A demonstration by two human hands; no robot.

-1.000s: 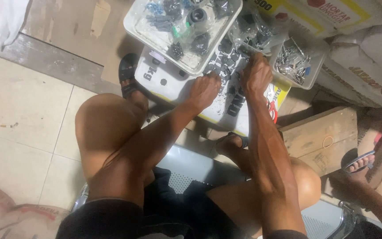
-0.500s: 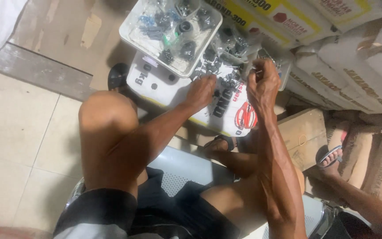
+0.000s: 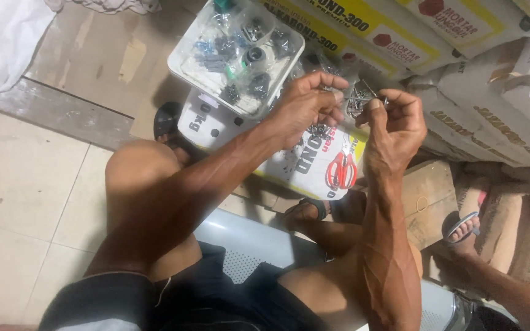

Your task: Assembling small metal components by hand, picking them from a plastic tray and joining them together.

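Observation:
My left hand [image 3: 305,101] and my right hand [image 3: 394,125] are raised close together above a white sack [image 3: 314,165] that lies on the floor. Their fingertips pinch a small bunch of thin metal screws or nails [image 3: 360,98] held between them. Loose small metal parts lie on the sack under the hands. A pair of red-handled scissors [image 3: 341,168] rests on the sack just below my right hand. A clear plastic tray [image 3: 240,55] with several dark and silvery small parts sits on the sack's far left end, beside my left hand.
Stacked sacks with yellow and white faces [image 3: 461,43] fill the upper right. A wooden block [image 3: 427,199] lies by my right knee. Another person's sandalled foot [image 3: 461,230] shows at right. I sit on a grey perforated bench [image 3: 246,245]. White cloth [image 3: 4,37] lies upper left.
Both hands have lifted off the pile of parts on the sack and come together, now pinching small metal pieces in the air. The camera view has shifted.

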